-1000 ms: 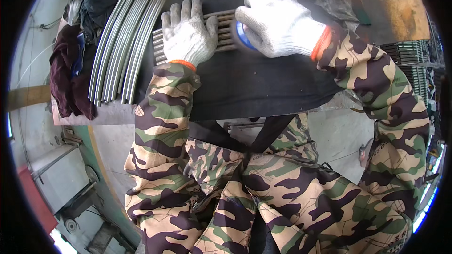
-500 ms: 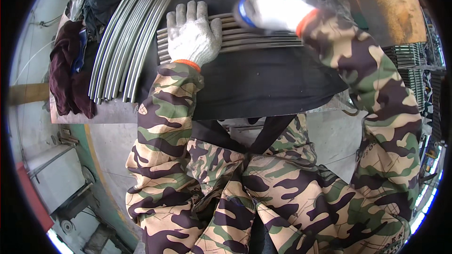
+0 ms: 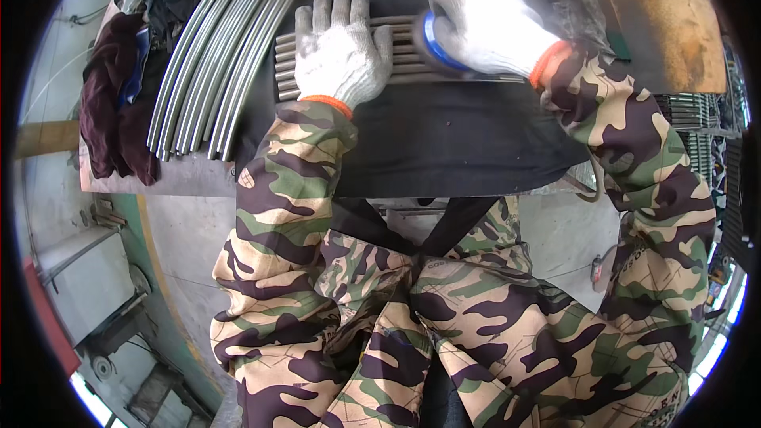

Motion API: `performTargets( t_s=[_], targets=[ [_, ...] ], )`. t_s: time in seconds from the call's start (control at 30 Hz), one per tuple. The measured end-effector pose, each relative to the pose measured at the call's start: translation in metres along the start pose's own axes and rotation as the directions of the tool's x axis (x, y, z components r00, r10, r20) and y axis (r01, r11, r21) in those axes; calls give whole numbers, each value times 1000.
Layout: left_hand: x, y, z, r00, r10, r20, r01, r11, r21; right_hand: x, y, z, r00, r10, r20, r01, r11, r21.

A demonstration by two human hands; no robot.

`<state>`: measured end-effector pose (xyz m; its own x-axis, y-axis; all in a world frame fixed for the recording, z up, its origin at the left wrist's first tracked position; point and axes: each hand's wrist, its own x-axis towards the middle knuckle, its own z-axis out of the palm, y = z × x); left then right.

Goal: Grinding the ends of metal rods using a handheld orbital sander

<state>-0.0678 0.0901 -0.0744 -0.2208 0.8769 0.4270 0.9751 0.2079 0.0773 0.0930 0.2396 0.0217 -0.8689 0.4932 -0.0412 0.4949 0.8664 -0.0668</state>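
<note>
Several thin metal rods lie side by side across a black cloth on the table. My left hand, in a white knit glove with an orange cuff, rests flat on their left part, fingers stretched away from me. My right hand, gloved the same way, is closed around a round, dark thing with a blue rim. That thing is over the right part of the rods; motion blurs its edge, and its exact kind cannot be made out. The glove covers most of it and the rods' right ends.
More shiny metal rods lie in a fanned row to the left, pointing away from me. Past them is a bunched maroon cloth. A rusty brown sheet lies at the far right, and stacked metal pieces stand beyond the right edge.
My right hand has moved right and toward me along the rods with the blue-rimmed thing. My left hand stays flat on the rods. The whole view has shifted slightly.
</note>
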Motion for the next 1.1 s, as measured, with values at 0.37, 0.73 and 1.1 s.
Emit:
performTargets(
  t_s=[0.37, 0.73, 1.1],
  targets=[
    [-3, 1, -1, 996, 68, -56, -67, 998, 11, 0, 10, 10, 939, -149, -311, 129, 988, -85],
    [-25, 10, -17, 994, 109, -30, -109, 994, 14, 15, -16, -16, 999, 42, 13, -42, 999, -29],
    [-23, 4, -1, 994, 67, -85, -69, 997, -24, 4, -10, -18, 999, 48, 17, -49, 997, 54]
  ],
)
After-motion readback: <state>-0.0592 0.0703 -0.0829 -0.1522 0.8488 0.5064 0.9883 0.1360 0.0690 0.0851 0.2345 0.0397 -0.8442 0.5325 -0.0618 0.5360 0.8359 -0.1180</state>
